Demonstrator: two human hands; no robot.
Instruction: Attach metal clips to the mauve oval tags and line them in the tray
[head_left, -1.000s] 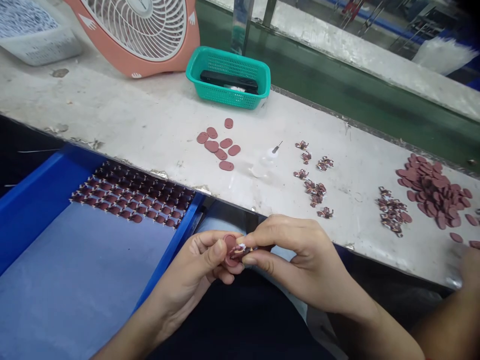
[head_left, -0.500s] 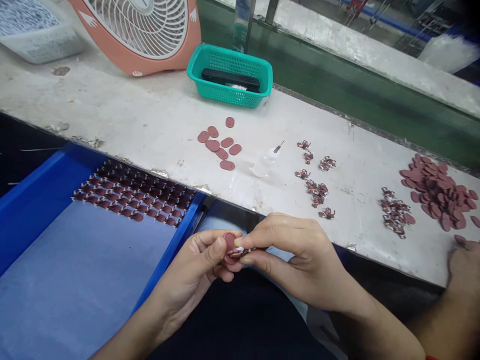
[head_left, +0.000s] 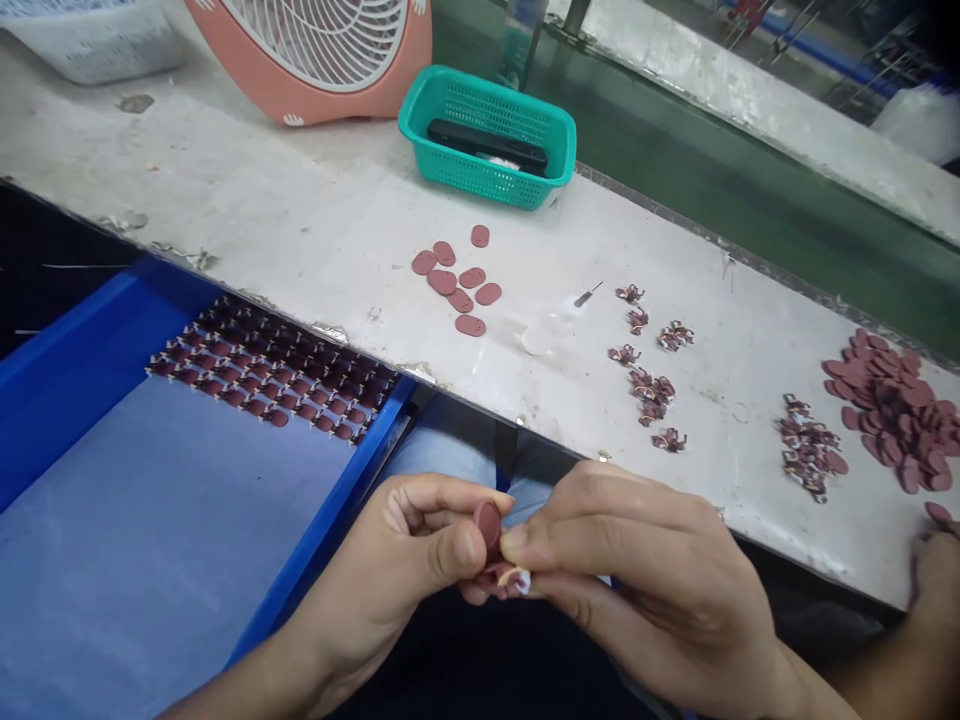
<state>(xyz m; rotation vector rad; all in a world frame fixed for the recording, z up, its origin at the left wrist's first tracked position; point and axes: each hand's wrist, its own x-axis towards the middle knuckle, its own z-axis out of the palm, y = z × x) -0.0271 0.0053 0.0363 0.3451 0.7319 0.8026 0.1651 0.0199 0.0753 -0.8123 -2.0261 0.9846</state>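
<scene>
Note the pale surface (head_left: 300, 230), with a blue tray (head_left: 187, 520) below its near edge at left. On it, note the orange fan (head_left: 337, 105) and, just beside, the green basket (head_left: 484, 182). Observe the left hand (head_left: 405, 555) pinching a reddish oval disc (head_left: 487, 526) in front of that edge; observe the right hand (head_left: 660, 570) pinching a small brown-and-white piece (head_left: 511, 581) at the disc's lower edge, contact partly hidden.

The oval piece (head_left: 487, 525) I hold looks smooth and matt, while the basket (head_left: 484, 182) seems of slightly shiny plastic.
</scene>
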